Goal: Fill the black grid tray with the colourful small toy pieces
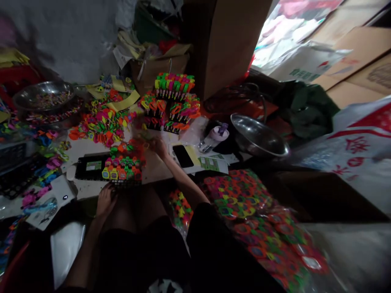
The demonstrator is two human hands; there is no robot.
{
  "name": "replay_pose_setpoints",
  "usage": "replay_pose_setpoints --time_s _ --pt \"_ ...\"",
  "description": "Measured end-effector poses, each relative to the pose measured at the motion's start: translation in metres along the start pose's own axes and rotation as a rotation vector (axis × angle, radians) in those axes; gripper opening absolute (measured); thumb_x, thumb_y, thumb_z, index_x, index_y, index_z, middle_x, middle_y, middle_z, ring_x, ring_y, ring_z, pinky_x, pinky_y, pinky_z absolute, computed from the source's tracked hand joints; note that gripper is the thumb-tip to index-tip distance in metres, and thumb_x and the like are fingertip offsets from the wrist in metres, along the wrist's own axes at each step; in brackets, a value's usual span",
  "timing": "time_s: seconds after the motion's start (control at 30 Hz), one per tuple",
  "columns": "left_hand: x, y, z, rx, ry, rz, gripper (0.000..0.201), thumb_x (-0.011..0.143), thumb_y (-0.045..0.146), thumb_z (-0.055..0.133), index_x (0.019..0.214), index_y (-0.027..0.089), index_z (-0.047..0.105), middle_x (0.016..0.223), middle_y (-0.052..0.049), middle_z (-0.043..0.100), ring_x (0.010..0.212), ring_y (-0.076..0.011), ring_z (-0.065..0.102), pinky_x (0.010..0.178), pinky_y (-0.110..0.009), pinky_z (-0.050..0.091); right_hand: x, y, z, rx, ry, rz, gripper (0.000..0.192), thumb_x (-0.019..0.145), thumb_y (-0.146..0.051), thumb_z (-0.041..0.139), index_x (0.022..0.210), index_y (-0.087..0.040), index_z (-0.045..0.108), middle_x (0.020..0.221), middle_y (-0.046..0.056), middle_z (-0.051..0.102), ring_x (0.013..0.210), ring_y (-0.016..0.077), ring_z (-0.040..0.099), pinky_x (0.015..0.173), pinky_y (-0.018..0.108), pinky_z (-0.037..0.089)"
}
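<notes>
A black perforated tray (128,184) lies at the table's front edge, with rows of neon toy watches (122,174) standing on its right part. At its near edge is my left hand (105,200), fingers bent against the rim. My right hand (158,147) is beyond the tray's right end, blurred by motion; whether it holds anything cannot be made out. Orange and green pieces near it are smeared too. Behind it, more toy watches (174,84) are stacked in tiers on black trays. A loose heap of bright toy watches (105,122) spreads to the left.
A phone (182,156), a lidded cup (214,138) and a metal bowl (259,136) are to the right. Bagged toy watches (241,195) sit below them. Another metal bowl (44,97) of small pieces stands back left. A tall carton (235,44) rises behind the table.
</notes>
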State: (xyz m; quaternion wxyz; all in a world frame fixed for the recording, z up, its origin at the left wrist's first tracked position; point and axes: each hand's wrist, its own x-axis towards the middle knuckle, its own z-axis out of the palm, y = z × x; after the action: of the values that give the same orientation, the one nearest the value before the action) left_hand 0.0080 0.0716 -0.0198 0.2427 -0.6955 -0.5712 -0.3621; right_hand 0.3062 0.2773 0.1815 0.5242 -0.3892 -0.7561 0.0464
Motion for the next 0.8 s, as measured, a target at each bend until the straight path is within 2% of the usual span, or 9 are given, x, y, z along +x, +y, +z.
replay_pose_setpoints --time_s 0.07,0.13,0.2,0.3,0.4,0.5,0.67,0.8 --pt "0.001 0.003 -0.003 -0.039 -0.023 -0.021 0.035 0.092 0.037 0.048 0.118 0.015 0.054 0.133 -0.017 0.056 0.128 -0.0293 0.048 0.107 -0.048 0.038 -0.033 0.008 -0.006 0.194 0.002 0.104 0.043 0.087 -0.053 0.052 0.093 -0.012 0.066 0.081 0.007 0.069 0.067 0.0105 0.057 0.062 0.02 0.045" --pt "0.001 0.005 -0.001 -0.058 -0.013 -0.038 0.034 0.091 0.035 0.05 0.117 0.015 0.054 0.133 -0.017 0.056 0.13 -0.0295 0.047 0.109 -0.049 0.036 -0.069 0.014 -0.001 0.443 -0.07 0.216 0.05 0.081 -0.058 0.057 0.096 -0.011 0.065 0.073 0.006 0.067 0.06 0.0101 0.057 0.058 0.021 0.047" --pt "0.001 0.006 0.001 -0.061 0.007 -0.048 0.034 0.09 0.034 0.05 0.117 0.014 0.055 0.132 -0.017 0.056 0.129 -0.0298 0.047 0.11 -0.049 0.036 -0.103 0.017 0.013 0.636 -0.192 0.303 0.053 0.074 -0.06 0.064 0.095 -0.011 0.064 0.067 0.004 0.065 0.057 0.0106 0.058 0.057 0.023 0.051" --pt "0.002 0.007 0.004 -0.066 0.03 -0.047 0.036 0.09 0.034 0.049 0.119 0.014 0.054 0.132 -0.016 0.056 0.129 -0.0302 0.047 0.111 -0.05 0.035 -0.136 0.017 0.041 0.795 -0.31 0.381 0.054 0.067 -0.059 0.071 0.091 -0.012 0.065 0.064 0.003 0.065 0.059 0.0121 0.061 0.061 0.026 0.054" --pt "0.004 0.006 0.004 -0.085 0.045 -0.039 0.035 0.091 0.035 0.047 0.119 0.015 0.055 0.129 -0.015 0.058 0.128 -0.0295 0.048 0.113 -0.051 0.033 -0.15 0.016 0.064 0.839 -0.313 0.375 0.052 0.065 -0.057 0.073 0.091 -0.013 0.067 0.068 0.002 0.067 0.065 0.0131 0.064 0.065 0.026 0.055" --pt "0.007 0.005 0.002 -0.099 0.036 -0.035 0.035 0.092 0.038 0.047 0.117 0.015 0.056 0.128 -0.016 0.058 0.128 -0.0298 0.048 0.112 -0.052 0.033 -0.153 0.016 0.071 0.813 -0.269 0.346 0.048 0.068 -0.053 0.072 0.092 -0.012 0.068 0.074 0.003 0.069 0.071 0.0136 0.063 0.068 0.025 0.053" --pt "0.01 0.005 0.002 -0.115 0.031 -0.038 0.035 0.092 0.04 0.047 0.115 0.015 0.055 0.13 -0.016 0.057 0.129 -0.0299 0.047 0.112 -0.053 0.033 -0.155 0.012 0.059 0.655 -0.281 0.256 0.039 0.074 -0.047 0.068 0.085 -0.01 0.07 0.074 0.002 0.067 0.071 0.012 0.058 0.066 0.02 0.046" --pt "0.011 0.006 0.002 -0.12 0.028 -0.071 0.035 0.091 0.042 0.049 0.115 0.017 0.055 0.129 -0.015 0.057 0.127 -0.0298 0.048 0.111 -0.053 0.034 -0.155 0.002 0.047 0.593 -0.321 0.153 0.032 0.077 -0.039 0.065 0.088 -0.009 0.07 0.078 0.002 0.067 0.071 0.01 0.054 0.066 0.017 0.042"
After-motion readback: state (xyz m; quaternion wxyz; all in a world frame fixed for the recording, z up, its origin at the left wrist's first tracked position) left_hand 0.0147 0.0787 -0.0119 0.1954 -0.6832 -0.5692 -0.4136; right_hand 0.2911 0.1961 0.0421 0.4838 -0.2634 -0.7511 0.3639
